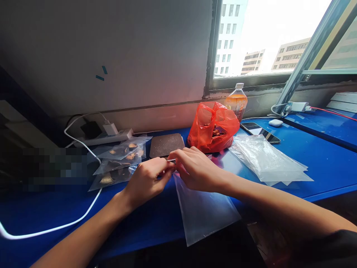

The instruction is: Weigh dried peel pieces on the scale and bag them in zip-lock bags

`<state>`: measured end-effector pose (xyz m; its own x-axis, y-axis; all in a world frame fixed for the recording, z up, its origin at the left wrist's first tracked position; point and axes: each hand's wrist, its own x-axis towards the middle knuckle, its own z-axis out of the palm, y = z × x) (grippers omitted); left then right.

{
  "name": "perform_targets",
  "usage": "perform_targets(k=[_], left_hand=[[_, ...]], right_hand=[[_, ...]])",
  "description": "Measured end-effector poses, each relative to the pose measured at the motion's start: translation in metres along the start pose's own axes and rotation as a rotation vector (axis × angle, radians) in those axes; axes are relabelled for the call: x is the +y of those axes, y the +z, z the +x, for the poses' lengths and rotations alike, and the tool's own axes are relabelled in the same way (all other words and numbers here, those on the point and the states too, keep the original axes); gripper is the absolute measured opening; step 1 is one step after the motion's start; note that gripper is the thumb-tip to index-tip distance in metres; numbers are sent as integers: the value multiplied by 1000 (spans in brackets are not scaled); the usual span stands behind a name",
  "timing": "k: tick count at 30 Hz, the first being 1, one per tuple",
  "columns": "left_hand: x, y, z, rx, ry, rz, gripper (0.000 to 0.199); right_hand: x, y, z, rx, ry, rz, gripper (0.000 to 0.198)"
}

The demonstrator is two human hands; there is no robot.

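My left hand [150, 176] and my right hand [196, 169] meet in front of a flat, dark-topped scale [166, 146]. Both have their fingers pinched together at the upper left corner of a clear plastic bag [206, 212]. It looks flat and slants down over the table's front edge. My fingers hide most of its top. A small dark piece with a white mark [173, 162] shows between the hands; I cannot tell whether it belongs to the scale. Behind my right hand stands an open red plastic bag [213, 128] with dark brownish pieces inside.
Left of the scale lie several clear bags with dried pieces [117, 163]. A stack of clear bags [262, 156] is at right, near a phone [260, 132], a white case [275, 123] and a drink bottle [237, 102]. A white cable [83, 219] crosses the blue table [329, 160] beside a power strip [111, 137].
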<state>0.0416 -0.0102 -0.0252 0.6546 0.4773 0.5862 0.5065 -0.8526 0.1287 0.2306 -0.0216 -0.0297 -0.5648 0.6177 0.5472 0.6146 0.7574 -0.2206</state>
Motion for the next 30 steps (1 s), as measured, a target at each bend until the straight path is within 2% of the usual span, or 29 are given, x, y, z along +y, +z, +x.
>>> perform_targets(k=[7, 11, 14, 17, 24, 30], left_hand=[[2, 1, -3, -89, 31, 54, 20], [0, -2, -3, -141, 100, 45, 23], [-2, -12, -1, -127, 136, 33, 23], [-3, -23, 0, -111, 116, 13, 21], [-12, -41, 2, -81, 12, -21, 20], [-14, -58, 3, 28, -15, -62, 19]], right_hand=[[-6, 7, -1, 56, -9, 130, 41], [-9, 3, -2, 28, -14, 172, 38], [-8, -5, -2, -20, 23, 313, 33], [-4, -14, -1, -31, 39, 407, 36], [8, -29, -1, -24, 46, 313, 29], [10, -43, 0, 17, 77, 294, 28]])
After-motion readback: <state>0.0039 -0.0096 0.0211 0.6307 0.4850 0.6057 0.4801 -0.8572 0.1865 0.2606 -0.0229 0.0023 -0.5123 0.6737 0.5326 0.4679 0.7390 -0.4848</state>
